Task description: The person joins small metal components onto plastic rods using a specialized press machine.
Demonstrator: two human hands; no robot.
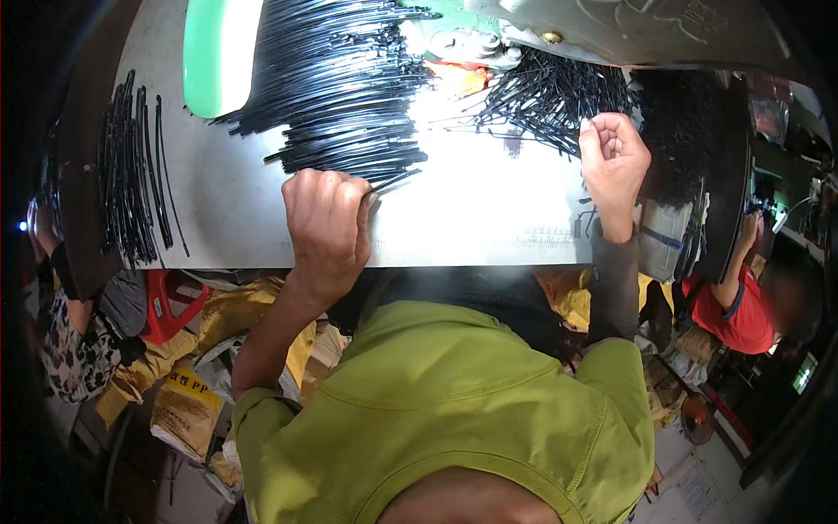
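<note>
My left hand [325, 214] is closed in a fist over the pale tabletop, below a wide layer of thin black strips [349, 113] laid side by side. The end of one black strip [397, 180] sticks out past its thumb side; the rest is hidden by the fingers. To the right, my right hand [616, 157] has its fingers curled and the thumb pressed against them. It is at the lower edge of a tangled heap of black strips [559, 96]. Whatever its fingers hold, if anything, does not show.
A separate row of black strips [131, 175] lies at the table's left. A green-and-white lamp or cover [218, 52] overhangs the back, and a metal machine part [611, 31] the upper right. Yellow sacks [188, 406] and a red stool [170, 306] stand below; a person in red [733, 310] sits at right.
</note>
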